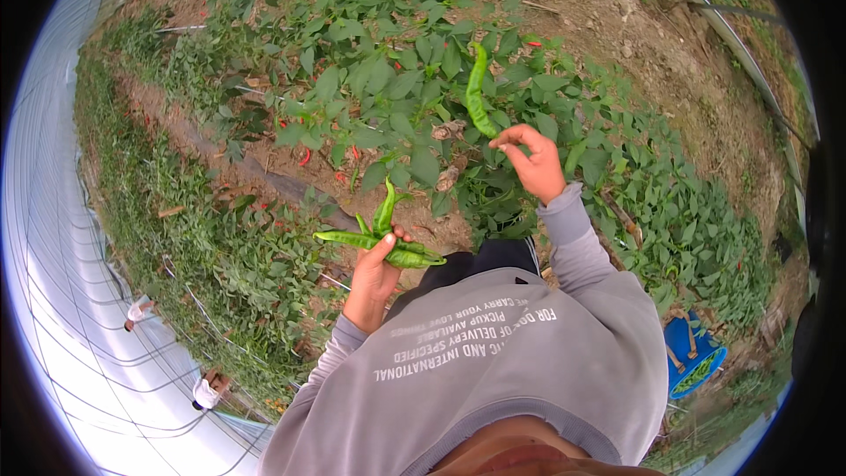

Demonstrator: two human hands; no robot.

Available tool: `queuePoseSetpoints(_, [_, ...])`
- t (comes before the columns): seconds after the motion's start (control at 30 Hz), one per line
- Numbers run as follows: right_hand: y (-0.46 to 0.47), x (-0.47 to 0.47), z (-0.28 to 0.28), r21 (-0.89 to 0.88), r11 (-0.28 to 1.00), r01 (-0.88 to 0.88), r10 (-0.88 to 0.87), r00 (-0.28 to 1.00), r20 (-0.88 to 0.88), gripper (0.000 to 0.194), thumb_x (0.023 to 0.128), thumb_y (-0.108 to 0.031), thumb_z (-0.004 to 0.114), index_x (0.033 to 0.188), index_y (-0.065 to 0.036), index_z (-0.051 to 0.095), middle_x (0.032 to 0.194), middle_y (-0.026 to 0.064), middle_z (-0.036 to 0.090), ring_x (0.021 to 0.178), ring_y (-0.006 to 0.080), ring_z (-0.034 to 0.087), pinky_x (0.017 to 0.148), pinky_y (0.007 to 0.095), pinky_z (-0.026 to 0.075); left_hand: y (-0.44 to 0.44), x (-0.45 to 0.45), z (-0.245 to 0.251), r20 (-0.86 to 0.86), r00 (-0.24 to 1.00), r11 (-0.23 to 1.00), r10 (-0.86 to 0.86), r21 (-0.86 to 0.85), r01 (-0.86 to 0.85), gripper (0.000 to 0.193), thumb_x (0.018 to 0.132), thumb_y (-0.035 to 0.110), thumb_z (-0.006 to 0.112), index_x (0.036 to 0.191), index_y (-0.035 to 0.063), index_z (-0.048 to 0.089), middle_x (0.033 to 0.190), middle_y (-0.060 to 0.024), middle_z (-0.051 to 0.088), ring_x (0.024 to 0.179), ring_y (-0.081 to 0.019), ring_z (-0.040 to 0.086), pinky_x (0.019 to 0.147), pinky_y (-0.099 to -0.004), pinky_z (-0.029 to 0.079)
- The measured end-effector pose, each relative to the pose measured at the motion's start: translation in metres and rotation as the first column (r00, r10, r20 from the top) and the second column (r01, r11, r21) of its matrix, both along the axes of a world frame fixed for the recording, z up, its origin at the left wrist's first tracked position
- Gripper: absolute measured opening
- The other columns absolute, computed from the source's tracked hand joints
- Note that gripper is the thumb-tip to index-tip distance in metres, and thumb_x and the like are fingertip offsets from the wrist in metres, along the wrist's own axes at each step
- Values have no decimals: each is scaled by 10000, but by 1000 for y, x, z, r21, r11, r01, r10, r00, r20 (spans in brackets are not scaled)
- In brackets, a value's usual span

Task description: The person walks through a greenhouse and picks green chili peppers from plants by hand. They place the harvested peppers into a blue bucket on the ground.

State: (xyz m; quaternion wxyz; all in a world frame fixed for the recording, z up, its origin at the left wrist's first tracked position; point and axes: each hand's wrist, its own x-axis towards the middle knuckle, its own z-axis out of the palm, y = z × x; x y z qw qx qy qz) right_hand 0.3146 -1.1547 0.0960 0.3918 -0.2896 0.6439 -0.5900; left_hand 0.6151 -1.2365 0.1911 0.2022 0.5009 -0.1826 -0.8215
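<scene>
Several long green chili peppers (411, 256) lie bunched in my left hand (371, 277), the thumb pressed over them, in front of my torso. My right hand (534, 162) pinches one long, slightly curved green pepper (476, 89) by its end between thumb and fingertips. That pepper points away from me, above the leaves of the pepper plants (390, 79). Red peppers (305, 157) show low among the stems and near the soil beyond my left hand.
A blue basket (702, 350) with straps, holding green peppers, stands behind me at the right. More plant rows (244, 277) run along the left. Two people (206, 393) (137, 313) are far off at lower left, near the greenhouse film (79, 344). A pale rail (747, 59) borders bare soil at right.
</scene>
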Motion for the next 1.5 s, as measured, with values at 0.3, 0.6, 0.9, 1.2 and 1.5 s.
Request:
queuePoseSetpoints(0.3, [100, 124, 94, -181, 928, -326, 250, 904, -346, 130, 778, 3, 610, 873, -81, 640, 818, 50, 643, 818, 258, 607, 790, 372, 452, 17, 9, -8, -135, 939, 947, -315, 14, 320, 463, 821, 260, 758, 1189, 81, 542, 1123, -71, 598, 1037, -223, 575, 906, -396, 493])
queuePoseSetpoints(0.6, [166, 211, 101, -2, 830, -558, 498, 743, -448, 201, 796, -37, 632, 989, -89, 614, 914, 85, 641, 904, 303, 597, 825, 404, 469, 73, 94, -5, -227, 839, 868, -494, -83, 489, 458, 766, 85, 731, 1151, 23, 492, 963, -101, 568, 984, -279, 582, 885, -427, 493])
queuePoseSetpoints(0.9, [300, 220, 103, 234, 970, -68, 159, 905, -395, 307, 845, -142, 626, 1144, -73, 618, 1297, 130, 551, 1129, 339, 562, 938, 399, 475, 93, 177, 8, -176, 944, 956, -280, -144, 257, 360, 844, 148, 691, 1145, 77, 506, 958, -33, 556, 944, -209, 527, 900, -367, 436])
queuePoseSetpoints(1.2, [360, 21, 63, 237, 777, 583, -374, 730, -572, 224, 874, -201, 612, 966, -7, 677, 804, 192, 665, 716, 334, 646, 651, 384, 500, 131, 204, 51, -65, 996, 981, -58, -189, 45, 319, 856, 146, 683, 1130, 108, 523, 956, -11, 575, 946, -183, 535, 921, -368, 435])
queuePoseSetpoints(1.5, [297, -242, -122, 289, 858, 426, -373, 901, -221, 317, 872, -293, 624, 1017, -21, 697, 943, 180, 699, 870, 297, 666, 793, 389, 506, 203, 88, 68, 381, 919, 980, 96, -196, -21, 203, 888, 170, 645, 1077, 116, 595, 935, 6, 634, 911, -170, 578, 891, -378, 456])
